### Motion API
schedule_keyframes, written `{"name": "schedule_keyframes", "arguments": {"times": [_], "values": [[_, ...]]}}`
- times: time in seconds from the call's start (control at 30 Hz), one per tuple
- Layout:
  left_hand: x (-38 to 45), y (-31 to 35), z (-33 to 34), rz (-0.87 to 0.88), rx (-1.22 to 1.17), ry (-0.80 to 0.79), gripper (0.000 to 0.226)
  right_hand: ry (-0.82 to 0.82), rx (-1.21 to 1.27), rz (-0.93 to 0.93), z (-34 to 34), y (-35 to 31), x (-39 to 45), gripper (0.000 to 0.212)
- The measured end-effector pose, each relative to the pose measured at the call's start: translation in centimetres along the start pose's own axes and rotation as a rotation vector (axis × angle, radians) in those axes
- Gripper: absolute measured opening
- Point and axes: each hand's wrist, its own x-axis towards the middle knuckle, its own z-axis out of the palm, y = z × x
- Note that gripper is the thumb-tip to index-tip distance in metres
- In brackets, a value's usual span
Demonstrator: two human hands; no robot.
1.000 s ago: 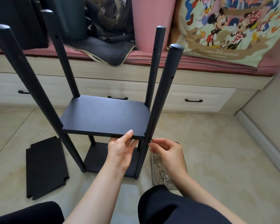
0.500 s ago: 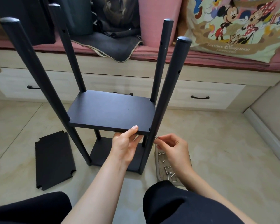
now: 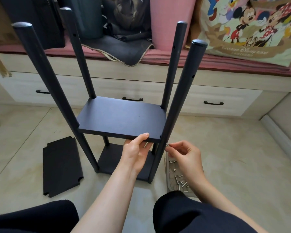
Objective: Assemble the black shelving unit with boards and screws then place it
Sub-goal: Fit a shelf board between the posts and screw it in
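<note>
The black shelving unit stands on the floor with four round posts, a bottom board (image 3: 111, 158) and a middle board (image 3: 123, 118). My left hand (image 3: 135, 151) grips the middle board's front edge, thumb on top and fingers below. My right hand (image 3: 185, 154) pinches a small silver screw (image 3: 167, 144) against the near right post (image 3: 175, 105), just below the middle board. A loose black board (image 3: 61, 165) with notched corners lies flat on the floor to the left.
A clear tray (image 3: 169, 179) with several screws lies on the floor under my right hand. A white drawer unit (image 3: 208, 100) with pink cushions, bags and clothes runs along the back. A wall skirting (image 3: 282, 137) stands at the right. My dark-clad knees fill the bottom edge.
The view has shifted, so the shelf sits further right and higher in frame. My right hand has brought the screw up to the near right post. My left hand keeps its grip.
</note>
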Motion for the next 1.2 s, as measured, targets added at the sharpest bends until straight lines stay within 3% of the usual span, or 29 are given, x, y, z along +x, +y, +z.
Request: {"name": "schedule_keyframes", "arguments": {"times": [0.4,0.67,0.93,1.0,1.13,1.2], "values": [[0.1,0.6,-0.1,-0.04,0.032,-0.083,0.014,-0.036,0.037,0.037,-0.1,0.1,0.0,0.01],[-0.1,0.5,0.0,-0.019,0.082,-0.124,0.035,-0.035,-0.057,-0.011,0.2,-0.8,0.2,0.009],[0.1,0.5,-0.2,-0.021,0.054,-0.089,0.015,-0.111,-0.049,0.014,-0.4,-0.8,1.4,0.008],[0.1,0.5,-0.2,-0.029,0.068,-0.087,0.014,-0.128,-0.143,-0.032,-0.8,-0.7,1.9,0.02],[0.3,0.5,-0.3,-0.034,0.052,-0.093,0.012,-0.315,-0.284,-0.148,-1.6,-1.4,3.7,0.068],[0.3,0.5,-0.3,-0.034,0.038,-0.09,0.014,-0.43,-0.306,-0.177,-1.6,-2.0,4.3,0.07]]}}
